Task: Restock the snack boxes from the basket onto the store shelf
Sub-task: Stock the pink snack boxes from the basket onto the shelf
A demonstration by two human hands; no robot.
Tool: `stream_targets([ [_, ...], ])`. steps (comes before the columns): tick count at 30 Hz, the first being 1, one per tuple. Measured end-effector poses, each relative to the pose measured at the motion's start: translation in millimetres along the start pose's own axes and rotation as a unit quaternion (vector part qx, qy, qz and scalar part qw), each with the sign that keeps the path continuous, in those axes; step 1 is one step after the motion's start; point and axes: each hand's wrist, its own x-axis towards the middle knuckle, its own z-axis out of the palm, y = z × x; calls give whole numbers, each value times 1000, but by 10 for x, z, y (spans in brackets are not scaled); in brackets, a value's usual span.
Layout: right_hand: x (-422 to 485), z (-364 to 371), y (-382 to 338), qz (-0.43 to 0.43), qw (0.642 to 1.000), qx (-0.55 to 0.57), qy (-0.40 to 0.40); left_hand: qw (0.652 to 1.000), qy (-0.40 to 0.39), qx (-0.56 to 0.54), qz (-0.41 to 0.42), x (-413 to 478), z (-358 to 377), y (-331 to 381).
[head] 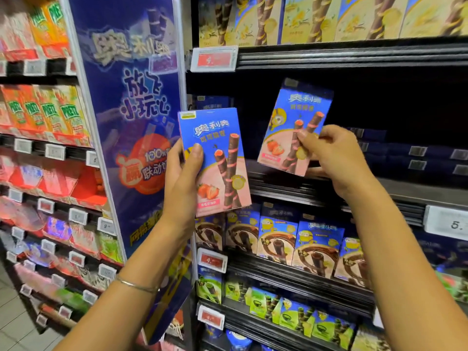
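The blue-and-pink cardboard snack box [288, 117], pinched by the right hand [331, 158], should be set upright, deep on the dark metal shelf [405, 191]; a twin box [215, 158] is gripped by the left hand [182, 178].

The floor [15, 325] at lower left was laid with pale tiles. A left rack [38, 148] carried several black-edged tiers, each fitted with white price tags [54, 151]. Its stock was mostly blurred, except for orange and green cartons [50, 115] on an upper tier. A blue banner [131, 122] with white and yellow characters stood upright between this rack and the right rack [329, 57]. The right rack was black, with ribbed front rails and red-and-white tags [214, 58] at the left end of three tiers. The top tier held yellow cartons [304, 19]. The middle shelf [417, 193] had a grey deck and a dark, unlit recess. The lower tiers held brown-fronted cartons [316, 247], then green ones [296, 315].
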Motion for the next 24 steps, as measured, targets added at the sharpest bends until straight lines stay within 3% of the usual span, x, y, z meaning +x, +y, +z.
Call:
stream_targets([
  [4, 345, 153, 187, 27, 991, -119, 51, 1000, -8, -3, 7, 36, 3, 14],
  [13, 840, 676, 291, 21, 933, -360, 4, 1000, -2, -23, 6, 205, 95, 8],
  [20, 957, 927, 265, 59, 909, -411, -37, 1000, -11, -16, 3, 293, 135, -25],
  [24, 1044, 1007, 277, 78, 911, -404, -18, 1000, -15, -17, 1, 316, 162, 1],
])
